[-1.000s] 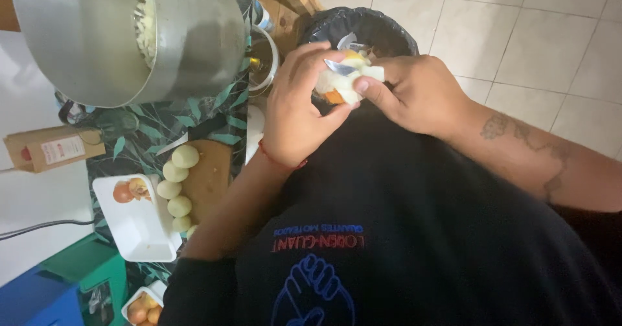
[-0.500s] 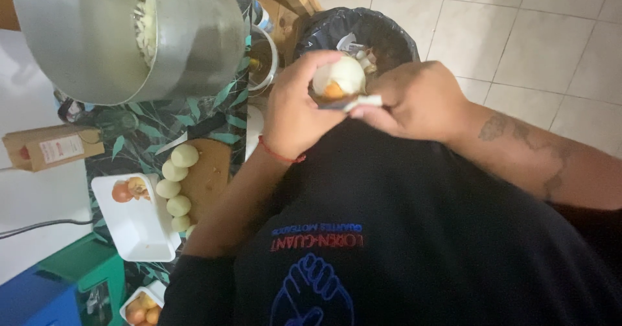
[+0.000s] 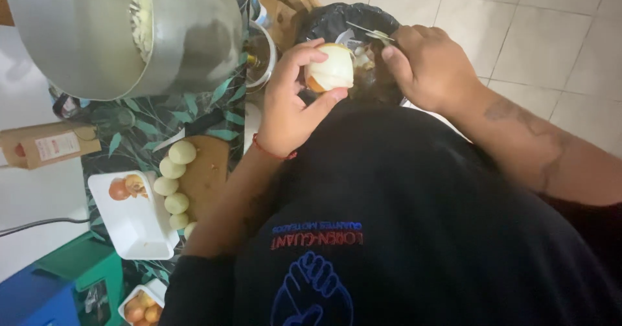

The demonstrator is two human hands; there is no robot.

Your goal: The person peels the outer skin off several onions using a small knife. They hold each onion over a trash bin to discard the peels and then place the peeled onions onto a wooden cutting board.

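Note:
My left hand (image 3: 291, 99) grips a pale, partly peeled onion (image 3: 330, 68) with an orange patch of skin at its base, held above a black-lined bin (image 3: 337, 21). My right hand (image 3: 431, 63) is just to the right of the onion, closed on a small knife (image 3: 369, 33) whose blade points left over the bin. The two hands are a little apart. A red string circles my left wrist.
A large steel pot (image 3: 123, 34) with chopped white pieces stands at the upper left. Several peeled onions (image 3: 173, 183) lie along a wooden board (image 3: 206, 174). A white tray (image 3: 133, 219) holds unpeeled onions; a cardboard box (image 3: 45, 146) sits left.
My hands have come apart: the right hand with the knife has lifted off the onion to the right, and the onion shows more bare white surface.

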